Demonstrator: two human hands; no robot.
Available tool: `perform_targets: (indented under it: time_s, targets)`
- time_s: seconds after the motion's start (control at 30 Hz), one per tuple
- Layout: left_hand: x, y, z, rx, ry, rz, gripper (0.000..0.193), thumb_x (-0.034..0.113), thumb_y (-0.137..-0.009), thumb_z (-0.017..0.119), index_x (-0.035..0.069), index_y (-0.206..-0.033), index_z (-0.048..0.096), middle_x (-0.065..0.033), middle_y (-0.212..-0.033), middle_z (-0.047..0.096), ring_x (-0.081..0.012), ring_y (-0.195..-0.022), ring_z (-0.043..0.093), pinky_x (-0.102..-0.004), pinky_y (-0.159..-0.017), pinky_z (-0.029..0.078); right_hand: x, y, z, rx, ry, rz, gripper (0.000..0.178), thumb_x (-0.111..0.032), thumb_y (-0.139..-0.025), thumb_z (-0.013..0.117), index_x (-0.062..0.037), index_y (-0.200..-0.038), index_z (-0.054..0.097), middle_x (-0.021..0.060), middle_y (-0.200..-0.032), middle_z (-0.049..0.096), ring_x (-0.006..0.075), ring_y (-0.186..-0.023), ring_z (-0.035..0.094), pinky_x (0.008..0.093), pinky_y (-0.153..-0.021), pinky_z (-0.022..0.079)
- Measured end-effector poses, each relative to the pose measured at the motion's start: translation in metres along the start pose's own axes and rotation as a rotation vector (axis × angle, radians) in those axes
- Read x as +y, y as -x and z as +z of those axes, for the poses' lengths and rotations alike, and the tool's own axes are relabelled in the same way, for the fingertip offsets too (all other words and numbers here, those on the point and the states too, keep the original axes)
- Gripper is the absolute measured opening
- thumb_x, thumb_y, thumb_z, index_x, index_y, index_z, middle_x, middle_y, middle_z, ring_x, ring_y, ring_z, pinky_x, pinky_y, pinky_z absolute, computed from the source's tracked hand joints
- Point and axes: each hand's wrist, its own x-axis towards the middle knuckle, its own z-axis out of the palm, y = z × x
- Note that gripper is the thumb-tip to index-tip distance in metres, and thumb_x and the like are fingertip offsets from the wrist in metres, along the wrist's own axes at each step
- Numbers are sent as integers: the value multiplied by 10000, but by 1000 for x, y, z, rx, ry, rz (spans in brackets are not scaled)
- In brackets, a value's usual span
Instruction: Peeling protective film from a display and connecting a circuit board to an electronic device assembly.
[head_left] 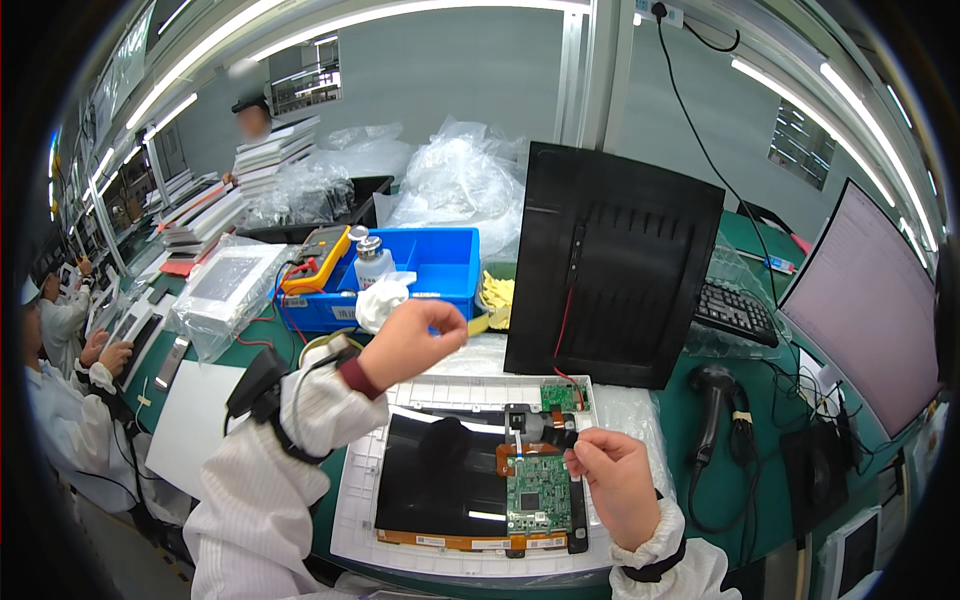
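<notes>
My left hand (412, 342) is raised over the far side of the work, its fingertips pinching a short yellowish strip of tape (479, 325). Below it, a white plastic housing (357, 500) lies face down, holding a dark display panel (440, 480). A green circuit board (538, 495) sits at the panel's right, and a smaller green board (562, 397) is at the housing's far edge. My right hand (618, 487) is by the housing's right side, thumb and forefinger closed at the end of a black strip (556, 436). That strip runs from a small camera-like part (518, 420).
Behind the housing stand a black panel (615, 260) with a red wire and a blue bin (440, 262) with a bottle (373, 262) and yellow multimeter (318, 258). To the right are a barcode scanner (709, 410), keyboard (737, 312) and monitor (865, 305). Co-workers sit at far left.
</notes>
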Motion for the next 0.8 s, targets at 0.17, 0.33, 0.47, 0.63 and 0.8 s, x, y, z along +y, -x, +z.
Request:
perform_targets:
  time_s: [0.17, 0.33, 0.47, 0.63, 0.8]
  targets:
    - [-39, -74, 17, 184, -241, 6, 145, 129, -685, 581, -4, -724, 623, -102, -638, 609, -171, -592, 590, -264, -579, 462, 7, -1, 1, -24, 14, 14, 99, -38, -789, 559, 52, -819, 587, 59, -736, 573, 88, -647, 495, 196, -613, 405]
    - [-77, -115, 53, 299, -357, -57, 129, 76, -666, 546, -4, -731, 625, -133, -652, 607, -223, -630, 608, -281, -602, 471, 12, -4, -3, 17, 41, 28, 96, -31, -781, 556, 47, -831, 579, 106, -744, 593, 132, -667, 543, 238, -641, 444]
    - [-81, -123, 59, 390, -287, -25, 135, 69, -651, 526, 48, -716, 643, -150, -689, 604, -300, -668, 586, -360, -647, 469, 11, -6, -4, 24, 77, 45, 104, -40, -783, 554, 49, -831, 579, 102, -748, 595, 128, -661, 539, 233, -634, 440]
    - [-72, -124, 56, 258, -416, -14, 185, 102, -701, 492, 46, -788, 645, -159, -743, 609, -302, -722, 592, -355, -679, 471, 15, -10, -4, 45, 104, 54, 106, -47, -789, 550, 45, -832, 580, 100, -750, 595, 125, -656, 536, 231, -625, 437]
    - [-74, -128, 63, 217, -419, -17, 185, 137, -741, 487, 69, -801, 648, -161, -781, 605, -326, -764, 577, -397, -712, 458, 18, -13, -7, 53, 49, 51, 100, -42, -789, 549, 40, -833, 582, 99, -757, 592, 125, -650, 537, 229, -614, 438]
